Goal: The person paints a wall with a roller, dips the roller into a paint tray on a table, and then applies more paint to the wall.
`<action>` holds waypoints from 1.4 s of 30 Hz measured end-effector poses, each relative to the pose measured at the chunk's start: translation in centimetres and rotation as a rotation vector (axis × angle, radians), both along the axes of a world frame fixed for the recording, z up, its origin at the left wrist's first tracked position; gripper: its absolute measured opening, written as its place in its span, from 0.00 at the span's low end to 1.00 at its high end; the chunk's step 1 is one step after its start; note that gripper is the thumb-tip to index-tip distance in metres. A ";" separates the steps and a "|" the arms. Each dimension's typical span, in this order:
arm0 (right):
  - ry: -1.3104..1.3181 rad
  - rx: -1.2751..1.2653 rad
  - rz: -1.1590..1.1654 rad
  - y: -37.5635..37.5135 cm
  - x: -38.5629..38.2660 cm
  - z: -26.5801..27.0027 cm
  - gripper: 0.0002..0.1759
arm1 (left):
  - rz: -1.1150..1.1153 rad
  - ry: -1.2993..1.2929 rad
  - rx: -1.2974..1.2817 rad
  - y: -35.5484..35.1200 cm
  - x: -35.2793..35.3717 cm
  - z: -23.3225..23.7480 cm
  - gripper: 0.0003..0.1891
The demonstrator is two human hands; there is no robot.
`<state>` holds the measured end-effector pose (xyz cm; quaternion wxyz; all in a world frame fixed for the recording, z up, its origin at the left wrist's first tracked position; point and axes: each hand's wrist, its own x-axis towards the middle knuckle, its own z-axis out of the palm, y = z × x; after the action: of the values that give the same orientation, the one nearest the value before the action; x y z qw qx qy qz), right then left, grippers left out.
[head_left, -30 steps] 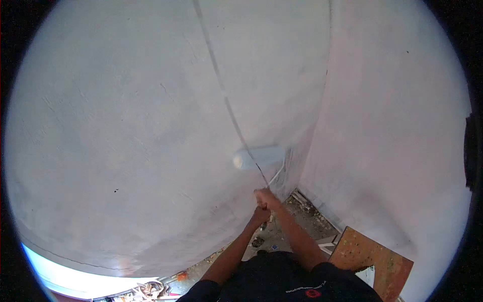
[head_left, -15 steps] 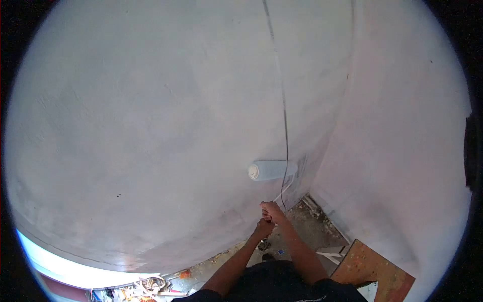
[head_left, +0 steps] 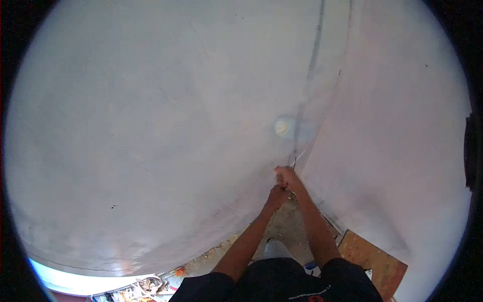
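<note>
A paint roller [head_left: 289, 128] with a pale, blurred sleeve lies against the whitish wall [head_left: 176, 116], close to the corner. Its thin frame runs down to my hands. My right hand [head_left: 288, 176] is wrapped round the roller's handle, just under the frame. Below it, my left hand [head_left: 278, 195] is closed round the lower part of the same handle. Most of the handle is hidden by my fingers. A thin dark cord [head_left: 318, 38], blurred in places, hangs down across the roller's sleeve.
A second wall [head_left: 392, 126] meets the first at the right. By its foot stands a stained wooden board [head_left: 375, 261]. A strip of dirty floor [head_left: 292, 226] shows between my arms. Tangled pale material [head_left: 148, 287] and other clutter lie at the lower left, near a bright opening.
The roller and both my hands have moved up and to the right in view, nearer the corner. The upper part of the cord appears farther right. My grip looks the same.
</note>
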<state>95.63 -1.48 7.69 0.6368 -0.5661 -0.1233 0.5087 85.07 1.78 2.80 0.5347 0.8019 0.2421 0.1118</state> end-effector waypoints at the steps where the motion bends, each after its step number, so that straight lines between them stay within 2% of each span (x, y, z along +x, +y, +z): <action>1: 0.004 -0.096 -0.006 0.4 -0.7 -3.7 0.15 | -0.007 -0.043 -0.045 -0.2 -1.4 -3.5 0.16; 3: 0.120 0.038 0.032 -0.6 -4.2 -8.3 0.18 | 0.014 0.180 -0.190 -1.1 -4.8 -6.2 0.14; 5: 0.216 0.057 0.056 -0.3 -6.3 -15.7 0.18 | 0.045 0.184 -0.255 -1.9 -7.8 -6.5 0.12; 7: -0.291 0.096 0.091 0.5 -6.8 -21.8 0.18 | -0.030 0.315 -0.202 -1.9 -7.4 -9.5 0.11; 8: -0.456 0.036 0.143 0.4 -6.7 -21.6 0.14 | -0.071 0.392 -0.178 -2.0 -7.4 -10.6 0.11; 9: -0.622 -0.025 0.191 0.3 -6.5 -21.3 0.12 | -0.004 0.217 -0.158 -2.2 -6.7 -10.5 0.12; 10: -0.712 -0.171 0.277 -0.4 -4.9 -17.1 0.10 | 0.059 0.041 -0.136 -2.8 -4.8 -10.1 0.12; 12: -0.799 -0.277 0.328 -0.9 -0.8 -11.4 0.18 | 0.108 -0.330 -0.080 -3.1 0.9 -12.0 0.14; 13: -0.968 -0.151 0.217 -0.6 1.4 -10.6 0.17 | 0.100 -0.521 -0.051 -2.4 3.9 -14.0 0.15; 14: -1.150 -0.042 0.096 -0.4 3.6 -10.0 0.16 | 0.051 -0.434 -0.161 -2.7 5.1 -9.2 0.14; 15: -1.210 -0.001 0.011 0.2 5.3 -8.1 0.16 | 0.003 -0.347 -0.273 -2.1 6.3 -3.2 0.14; 16: -1.271 0.037 -0.076 0.7 6.8 -6.0 0.16 | -0.261 -0.394 -0.496 0.3 7.9 -1.6 0.15; 17: -1.054 -0.095 -0.032 -0.2 6.8 0.6 0.16 | -0.531 -0.436 -0.714 2.7 9.0 -0.4 0.16; 18: -0.831 -0.226 0.011 -0.6 6.7 4.0 0.15 | -0.532 -0.443 -0.714 2.6 9.5 -0.5 0.17; 19: -0.824 -0.272 0.050 -0.4 6.9 3.7 0.16 | -0.533 -0.451 -0.714 2.5 9.9 -0.7 0.19; 21: -0.807 -0.368 0.126 0.1 6.9 2.0 0.17 | -0.003 -0.377 -0.278 -1.8 10.1 -2.2 0.21; 23: -0.983 -0.252 0.051 -0.4 5.0 -5.1 0.21 | 0.039 -0.406 -0.170 -2.4 8.5 -9.4 0.22; 24: -1.068 -0.192 0.013 -1.1 3.8 -9.1 0.23 | 0.037 -0.294 -0.224 -3.1 7.0 -11.2 0.23; 25: -1.126 -0.222 0.147 -1.9 2.9 -11.7 0.20 | 0.033 -0.180 -0.273 -3.7 5.6 -12.8 0.23; 26: -1.180 -0.245 0.232 -2.8 2.3 -13.4 0.18 | 0.001 0.059 -0.427 -4.3 4.1 -13.2 0.23; 28: -1.287 -0.271 0.350 -4.3 1.4 -15.9 0.14 | -0.092 0.101 -0.434 -6.2 2.8 -12.7 0.24; 30: -1.084 -0.361 0.326 -3.4 2.8 -16.9 0.16 | -0.175 0.138 -0.449 -5.2 3.7 -12.5 0.23; 31: -1.138 -0.311 0.264 -3.0 3.4 -16.2 0.15 | -0.207 0.154 -0.478 -4.4 5.4 -15.0 0.23; 33: -1.238 -0.203 0.174 -2.3 4.9 -12.5 0.13 | -0.082 -0.066 -0.510 -4.1 8.9 -18.2 0.23; 34: -1.287 -0.143 0.140 -1.9 5.7 -10.3 0.13 | 0.076 -0.296 -0.496 -3.4 10.6 -18.3 0.22; 35: -1.330 -0.068 0.122 -1.4 6.3 -6.8 0.14 | 0.008 -0.297 -0.489 -2.4 11.5 -17.5 0.23; 37: -1.332 -0.084 0.111 -1.3 6.5 -5.7 0.15 | -0.129 -0.294 -0.471 -1.1 12.7 -17.0 0.23; 38: -1.297 -0.174 0.118 -1.1 6.5 -6.1 0.15 | -0.152 -0.231 -0.466 -1.6 12.7 -17.5 0.24; 40: -1.454 -0.261 0.171 -1.5 6.3 -8.1 0.14 | -0.180 -0.131 -0.429 -3.2 11.6 -18.0 0.24; 42: -1.850 -0.235 0.262 -4.1 6.1 -12.8 0.12 | -0.187 -0.051 -0.416 -5.4 10.1 -18.1 0.24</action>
<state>101.71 -5.57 -5.13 0.1627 -0.7876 -0.5906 -0.0662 95.16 -3.63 -15.26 0.7023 0.6904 0.1708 0.0297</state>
